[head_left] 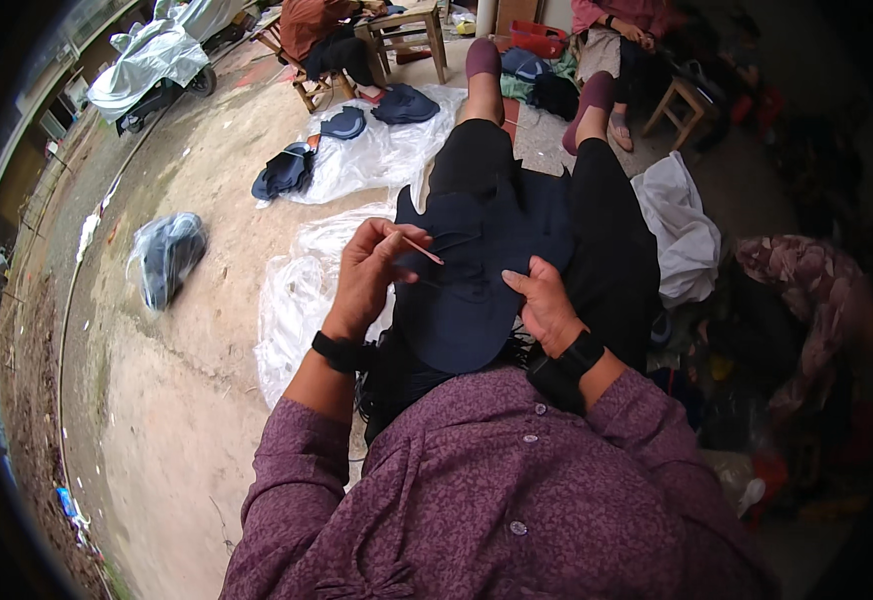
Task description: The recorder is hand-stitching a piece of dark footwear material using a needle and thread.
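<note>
A dark navy fabric piece (456,335) lies across my lap, with a rounded lower edge and layered, folded parts in its middle. My left hand (364,265) is closed in a pinch on a thin pink stick-like tool (422,250), whose tip points right over the fabric. The exact kind of tool is too small to tell. At the fabric's right edge, my right hand (546,305) grips the cloth with the thumb on top; the other fingers are partly hidden. Both wrists wear black bands.
Clear plastic sheeting (301,290) lies on the ground to my left, with navy fabric pieces (344,122) on more sheeting beyond. A plastic-wrapped bundle (168,255) sits farther left. White cloth (681,230) is at my right. Two people sit ahead near a wooden table (406,20) and stool (678,105).
</note>
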`<state>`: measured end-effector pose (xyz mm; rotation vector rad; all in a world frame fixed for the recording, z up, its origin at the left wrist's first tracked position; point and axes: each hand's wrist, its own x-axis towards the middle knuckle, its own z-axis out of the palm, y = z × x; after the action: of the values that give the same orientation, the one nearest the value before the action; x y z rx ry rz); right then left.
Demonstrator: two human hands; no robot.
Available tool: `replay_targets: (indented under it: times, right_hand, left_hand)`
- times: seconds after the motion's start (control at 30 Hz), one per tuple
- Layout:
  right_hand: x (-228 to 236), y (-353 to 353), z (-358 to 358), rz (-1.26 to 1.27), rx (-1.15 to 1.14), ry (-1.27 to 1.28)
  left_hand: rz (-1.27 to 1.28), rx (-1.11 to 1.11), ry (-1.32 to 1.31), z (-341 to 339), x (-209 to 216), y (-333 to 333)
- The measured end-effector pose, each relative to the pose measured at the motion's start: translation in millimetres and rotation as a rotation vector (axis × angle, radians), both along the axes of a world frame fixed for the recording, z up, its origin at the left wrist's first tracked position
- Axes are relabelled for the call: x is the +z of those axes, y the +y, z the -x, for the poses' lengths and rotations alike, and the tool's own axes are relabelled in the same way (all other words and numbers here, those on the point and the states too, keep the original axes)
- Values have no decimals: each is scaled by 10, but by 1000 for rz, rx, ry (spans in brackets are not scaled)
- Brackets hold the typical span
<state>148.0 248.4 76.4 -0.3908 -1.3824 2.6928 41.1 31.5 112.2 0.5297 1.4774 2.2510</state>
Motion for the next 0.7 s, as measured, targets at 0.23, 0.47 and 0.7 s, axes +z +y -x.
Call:
replay_targets:
  times: [0.23,0.47,0.7]
  right_hand:
    - [-10,-87,-15,-44,13,7]
    - [-27,-110,-25,-131,-8,21]
    - [-93,-90,15,-192,-31,17]
  left_hand:
    - [-203,-190,-262,-107,-94,284]
    - [71,-210,-62,-206,-28,374]
    - [-39,108,-179,-44,-67,303]
